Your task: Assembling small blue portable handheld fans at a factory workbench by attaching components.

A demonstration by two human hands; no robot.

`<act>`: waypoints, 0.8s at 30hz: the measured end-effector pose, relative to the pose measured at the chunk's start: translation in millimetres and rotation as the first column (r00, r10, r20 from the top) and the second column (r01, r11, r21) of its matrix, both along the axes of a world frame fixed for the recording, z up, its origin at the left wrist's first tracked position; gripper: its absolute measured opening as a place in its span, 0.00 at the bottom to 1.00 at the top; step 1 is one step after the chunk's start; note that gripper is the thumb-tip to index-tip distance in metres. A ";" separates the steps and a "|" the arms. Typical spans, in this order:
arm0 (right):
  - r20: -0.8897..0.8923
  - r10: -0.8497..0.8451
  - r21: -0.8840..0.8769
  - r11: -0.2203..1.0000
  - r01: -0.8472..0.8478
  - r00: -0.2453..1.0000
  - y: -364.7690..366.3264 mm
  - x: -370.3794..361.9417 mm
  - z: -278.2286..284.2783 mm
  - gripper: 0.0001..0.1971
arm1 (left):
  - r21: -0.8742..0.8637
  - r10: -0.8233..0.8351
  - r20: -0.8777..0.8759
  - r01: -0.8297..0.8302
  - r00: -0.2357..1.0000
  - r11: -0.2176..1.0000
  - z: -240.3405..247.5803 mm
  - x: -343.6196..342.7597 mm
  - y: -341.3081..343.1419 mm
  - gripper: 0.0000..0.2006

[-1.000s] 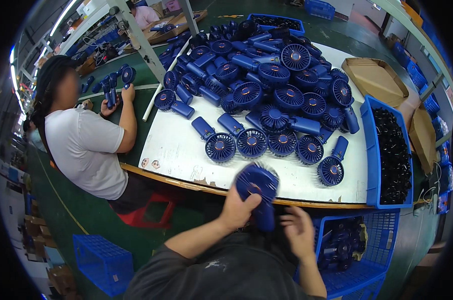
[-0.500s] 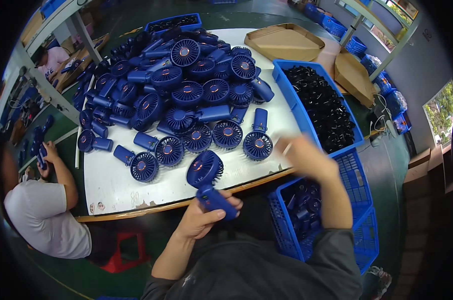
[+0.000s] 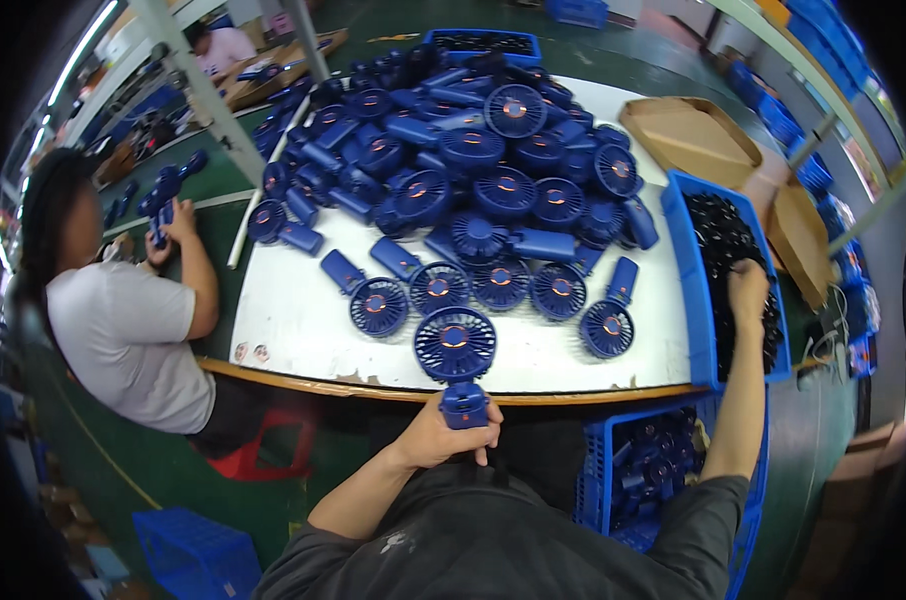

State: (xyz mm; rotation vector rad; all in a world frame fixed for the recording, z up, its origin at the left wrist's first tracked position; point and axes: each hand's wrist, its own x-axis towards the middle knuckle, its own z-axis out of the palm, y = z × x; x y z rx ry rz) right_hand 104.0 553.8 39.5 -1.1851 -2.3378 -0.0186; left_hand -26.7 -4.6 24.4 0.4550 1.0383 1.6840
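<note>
Far left: co-worker (image 3: pixel 128 310) in white shirt. Centre: heap of blue fans (image 3: pixel 473 150) on white worktop (image 3: pixel 278 315); at its front edge, single fan (image 3: pixel 455 348), head up, handle wrapped in grip of left hand (image 3: pixel 441 438). Right: right hand (image 3: pixel 748 290) among black parts (image 3: pixel 718 230) in blue bin (image 3: pixel 695 300), fingers partly hidden; cannot tell whether grip wide or holding.

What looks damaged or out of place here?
The white tabletop looks worn: ragged brownish patches mark its front edge, left of the fan in the left hand, as if the surface had chipped. Nothing looks spilled; the fan heap is merely jumbled.
</note>
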 end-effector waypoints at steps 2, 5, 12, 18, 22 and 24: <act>-0.205 -0.004 -0.155 0.987 -0.029 0.979 9.5 9.3 9.1 0.08 | -0.045 0.044 -0.005 -0.044 0.999 0.998 3.6 1.0 2.6 0.11; -0.473 -0.023 -0.526 0.810 -0.261 0.881 -42.4 -0.8 38.1 0.12 | -0.059 0.165 -0.009 -0.165 0.986 0.985 4.6 2.3 14.0 0.11; -0.847 -0.052 -0.531 0.015 -0.848 0.529 -325.5 -21.0 16.2 0.14 | 0.037 0.263 0.099 -0.268 0.960 0.963 12.9 6.7 47.6 0.23; -0.533 0.762 -0.277 0.254 -0.927 0.368 -365.5 -31.7 20.9 0.22 | -0.050 0.281 0.148 -0.277 0.948 0.960 10.0 -0.2 24.9 0.21; -0.475 0.856 -0.309 0.055 -0.949 0.204 -352.6 -38.7 37.5 0.21 | -0.042 0.156 0.187 -0.151 0.970 0.988 15.5 -5.8 10.2 0.19; -0.406 0.910 -0.238 -0.014 -0.971 0.087 -351.1 -45.1 43.8 0.21 | -0.052 0.145 0.224 -0.136 0.964 0.989 13.5 -6.4 6.1 0.20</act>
